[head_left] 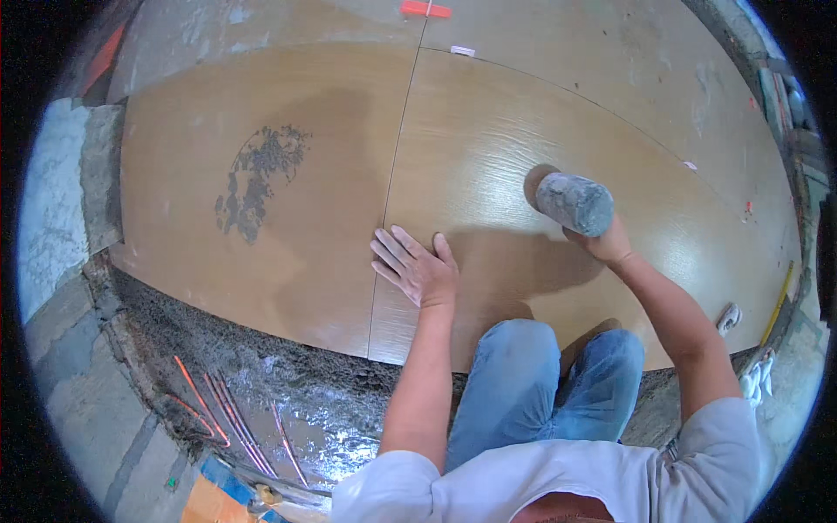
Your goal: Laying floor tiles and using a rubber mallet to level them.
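Observation:
My right hand (605,244) is closed round the handle of a mallet, largely hidden behind the mallet's head (577,204). That thick grey head is smeared with pale dust and hangs over the glossy tan tile (475,144) I kneel at; whether it touches the surface I cannot tell. To the left, my left hand (420,268) lies with fingers spread on this tile, its fingertips reaching the thin joint beside the left tan tile (336,213). A dark grey patch of wet mortar smears (261,179) marks that left tile.
Small clips sit in the far joints: an orange one (425,9), a white one (462,50) and a pale one (690,165). Below the tiles' near edge lies rough wet mortar (218,318) with thin orange and reddish pipes (235,418). A yellow strip (778,301) lies at the far right.

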A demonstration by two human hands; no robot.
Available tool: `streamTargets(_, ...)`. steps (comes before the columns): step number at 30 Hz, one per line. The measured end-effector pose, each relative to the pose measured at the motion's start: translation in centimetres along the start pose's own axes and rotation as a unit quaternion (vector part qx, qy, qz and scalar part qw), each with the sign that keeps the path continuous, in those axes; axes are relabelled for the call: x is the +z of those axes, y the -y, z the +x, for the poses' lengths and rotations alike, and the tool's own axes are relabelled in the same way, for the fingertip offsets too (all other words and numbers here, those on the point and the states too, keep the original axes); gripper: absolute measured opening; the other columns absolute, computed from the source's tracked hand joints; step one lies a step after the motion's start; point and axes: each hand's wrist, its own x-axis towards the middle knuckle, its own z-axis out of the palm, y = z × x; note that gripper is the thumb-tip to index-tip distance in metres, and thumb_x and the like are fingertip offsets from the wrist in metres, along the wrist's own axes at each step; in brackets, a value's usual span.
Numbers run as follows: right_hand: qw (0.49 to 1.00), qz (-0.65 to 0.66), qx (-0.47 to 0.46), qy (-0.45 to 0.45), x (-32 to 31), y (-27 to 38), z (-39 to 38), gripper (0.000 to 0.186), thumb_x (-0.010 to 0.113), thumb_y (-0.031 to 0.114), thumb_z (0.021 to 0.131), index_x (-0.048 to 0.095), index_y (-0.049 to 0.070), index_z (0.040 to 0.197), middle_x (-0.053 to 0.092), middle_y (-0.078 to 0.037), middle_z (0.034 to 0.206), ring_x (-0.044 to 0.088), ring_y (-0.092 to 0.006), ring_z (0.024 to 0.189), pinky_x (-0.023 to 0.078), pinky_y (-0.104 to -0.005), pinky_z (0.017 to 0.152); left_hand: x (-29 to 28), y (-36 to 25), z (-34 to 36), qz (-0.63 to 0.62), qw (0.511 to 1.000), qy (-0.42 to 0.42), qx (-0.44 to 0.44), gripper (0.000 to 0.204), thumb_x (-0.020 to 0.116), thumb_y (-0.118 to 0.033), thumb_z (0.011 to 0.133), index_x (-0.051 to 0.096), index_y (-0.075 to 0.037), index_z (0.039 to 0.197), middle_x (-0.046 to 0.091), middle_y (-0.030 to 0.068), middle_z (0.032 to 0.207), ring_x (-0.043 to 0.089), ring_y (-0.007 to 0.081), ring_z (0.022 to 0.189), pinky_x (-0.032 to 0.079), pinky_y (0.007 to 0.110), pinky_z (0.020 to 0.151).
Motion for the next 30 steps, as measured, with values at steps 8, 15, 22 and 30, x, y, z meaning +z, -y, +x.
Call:
streamTargets(8,0.997,-0.061,0.026,0.037,-0.2,1.0,0.8,0.052,0.075,0.020,0.077,0.056,0.009,0.125,0.058,-0.012,0.128,0.054,-0.0271,0.119,0.040,-0.0346,0.103,0.4,0.3,0.3,-0.001,1.000,-0.005,0.007,0.075,0.047,-0.047,0.090,0.028,0.004,0.141,0.024,0.0263,0.149,0.022,0.0460,0.137,0.016,0.064,0.108)
streamTargets(15,0.997,-0.042,0.039,0.058,-0.6,2.0,1.0,0.054,0.074,0.015,0.078,0.054,0.010,0.128,0.055,-0.012,0.131,0.049,-0.0274,0.124,0.035,-0.0357,0.107,0.2,0.0,0.4,0.002,1.000,0.013,0.005,0.074,0.044,-0.049,0.091,0.028,0.004,0.141,0.021,0.0265,0.150,0.018,0.0458,0.139,0.014,0.064,0.108)
streamTargets(22,0.980,-0.015,0.087,0.178,-2.9,1.9,1.3,0.061,0.076,0.027,0.075,0.053,0.011,0.129,0.054,-0.012,0.133,0.048,-0.0276,0.125,0.036,-0.0374,0.107,0.4,0.5,0.3,0.003,1.000,0.013,0.003,0.074,0.047,-0.048,0.090,0.028,0.002,0.142,0.019,0.0264,0.151,0.017,0.0454,0.139,0.013,0.064,0.109)
streamTargets(30,0.952,-0.273,-0.128,0.043,-10.1,11.1,20.0,0.041,0.058,0.014,0.082,0.057,0.010,0.124,0.058,-0.019,0.112,0.055,-0.0389,0.103,0.047,-0.0456,0.088,-0.1,0.0,0.4,-0.001,1.000,0.025,-0.004,0.075,0.050,-0.045,0.089,0.025,0.002,0.143,0.020,0.0262,0.151,0.016,0.0450,0.140,0.014,0.063,0.109)
